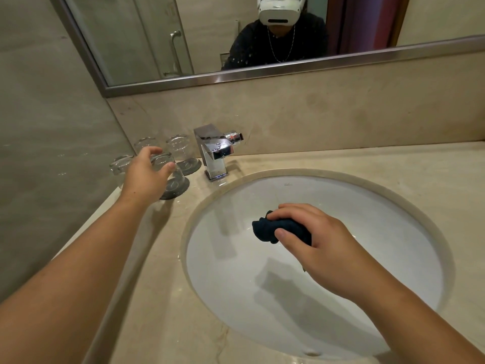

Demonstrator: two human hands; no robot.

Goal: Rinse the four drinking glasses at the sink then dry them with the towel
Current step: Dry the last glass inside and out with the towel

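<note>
Several clear drinking glasses stand upside down on dark coasters at the counter's back left corner. My left hand (147, 174) wraps around the nearest glass (169, 170), thumb on its right side, as it stands on its coaster (175, 189). Another glass (181, 148) stands beside the faucet, one (144, 144) behind my fingers, one (119, 165) to the left against the wall. My right hand (312, 237) hovers over the white sink basin (236, 271), shut on a bunched dark blue towel (267, 228).
A chrome square faucet (215, 153) stands behind the basin, with no water running. The beige marble counter (393, 164) stretches to the right. A wall closes in on the left and a mirror (236, 35) hangs above the backsplash.
</note>
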